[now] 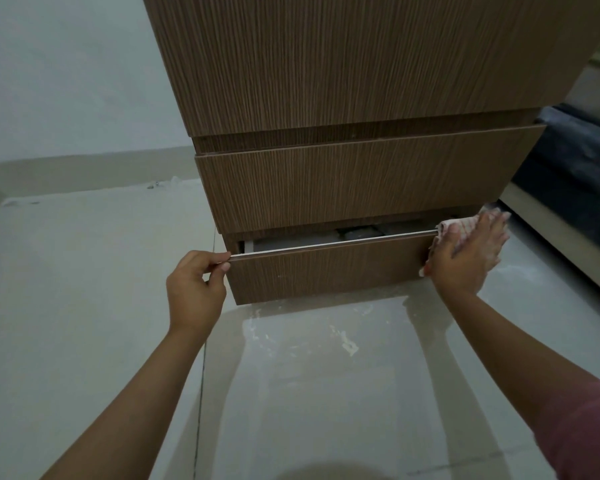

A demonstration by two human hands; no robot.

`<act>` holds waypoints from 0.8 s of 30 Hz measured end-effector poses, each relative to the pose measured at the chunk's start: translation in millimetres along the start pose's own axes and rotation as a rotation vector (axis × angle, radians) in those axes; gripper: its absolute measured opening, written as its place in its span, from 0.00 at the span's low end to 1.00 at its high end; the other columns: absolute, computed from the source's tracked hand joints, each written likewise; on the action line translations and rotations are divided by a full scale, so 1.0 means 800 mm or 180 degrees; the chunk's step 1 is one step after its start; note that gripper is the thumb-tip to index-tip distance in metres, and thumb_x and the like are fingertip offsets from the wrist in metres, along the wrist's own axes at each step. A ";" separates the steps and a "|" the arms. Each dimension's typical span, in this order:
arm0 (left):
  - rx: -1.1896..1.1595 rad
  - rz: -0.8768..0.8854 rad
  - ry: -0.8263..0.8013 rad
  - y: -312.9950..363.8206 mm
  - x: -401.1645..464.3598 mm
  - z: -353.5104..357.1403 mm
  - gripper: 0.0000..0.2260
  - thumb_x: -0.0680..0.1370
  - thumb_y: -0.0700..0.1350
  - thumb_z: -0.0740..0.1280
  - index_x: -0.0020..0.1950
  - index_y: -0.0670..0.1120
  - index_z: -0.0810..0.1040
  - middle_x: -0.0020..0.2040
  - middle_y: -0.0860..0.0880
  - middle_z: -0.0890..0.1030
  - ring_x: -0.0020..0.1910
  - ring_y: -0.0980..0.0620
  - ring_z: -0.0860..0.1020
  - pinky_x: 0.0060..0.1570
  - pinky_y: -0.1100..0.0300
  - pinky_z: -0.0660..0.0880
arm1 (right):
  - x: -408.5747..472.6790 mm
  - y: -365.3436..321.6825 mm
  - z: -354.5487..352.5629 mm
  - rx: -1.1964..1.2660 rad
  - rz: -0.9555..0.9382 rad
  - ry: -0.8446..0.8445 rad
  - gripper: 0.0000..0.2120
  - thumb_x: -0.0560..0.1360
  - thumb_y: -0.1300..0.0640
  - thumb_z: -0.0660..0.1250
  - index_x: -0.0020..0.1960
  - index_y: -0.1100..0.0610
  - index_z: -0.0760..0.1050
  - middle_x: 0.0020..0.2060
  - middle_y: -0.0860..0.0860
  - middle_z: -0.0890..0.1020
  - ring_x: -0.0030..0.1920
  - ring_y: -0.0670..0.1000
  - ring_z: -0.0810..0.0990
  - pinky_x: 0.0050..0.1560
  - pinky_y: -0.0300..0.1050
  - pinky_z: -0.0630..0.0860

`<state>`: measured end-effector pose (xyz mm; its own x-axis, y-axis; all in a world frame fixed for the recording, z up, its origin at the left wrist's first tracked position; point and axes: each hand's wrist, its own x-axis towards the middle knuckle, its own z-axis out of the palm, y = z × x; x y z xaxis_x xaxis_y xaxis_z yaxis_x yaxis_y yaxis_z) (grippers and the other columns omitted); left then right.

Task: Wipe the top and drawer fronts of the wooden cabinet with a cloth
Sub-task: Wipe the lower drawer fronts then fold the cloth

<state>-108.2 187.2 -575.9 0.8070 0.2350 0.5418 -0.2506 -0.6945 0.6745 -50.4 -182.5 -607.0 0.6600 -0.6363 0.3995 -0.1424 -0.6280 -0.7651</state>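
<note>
The wooden cabinet fills the upper middle of the view, seen from above its top. Below the top come an upper drawer front and a bottom drawer pulled slightly out, with dark contents showing in the gap. My left hand pinches the top left corner of the bottom drawer front. My right hand lies flat with fingers spread, pressing a pale cloth against the drawer's right end. Most of the cloth is hidden under the hand.
A pale tiled floor with white smears lies in front of the cabinet. A white wall and skirting stand at the left. A dark upholstered piece sits close to the cabinet's right side.
</note>
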 end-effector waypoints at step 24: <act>-0.0046 -0.0066 -0.0008 -0.005 0.000 0.002 0.05 0.72 0.35 0.71 0.46 0.42 0.82 0.43 0.48 0.81 0.43 0.68 0.76 0.47 0.77 0.69 | -0.010 0.014 0.051 0.1145 0.1464 0.0146 0.33 0.76 0.38 0.39 0.76 0.51 0.36 0.77 0.51 0.39 0.76 0.58 0.42 0.73 0.64 0.47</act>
<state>-106.2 188.7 -579.6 0.8134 0.2477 0.5264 -0.2414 -0.6796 0.6927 -27.1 -166.5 -638.9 0.5558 -0.8313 0.0010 -0.1419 -0.0961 -0.9852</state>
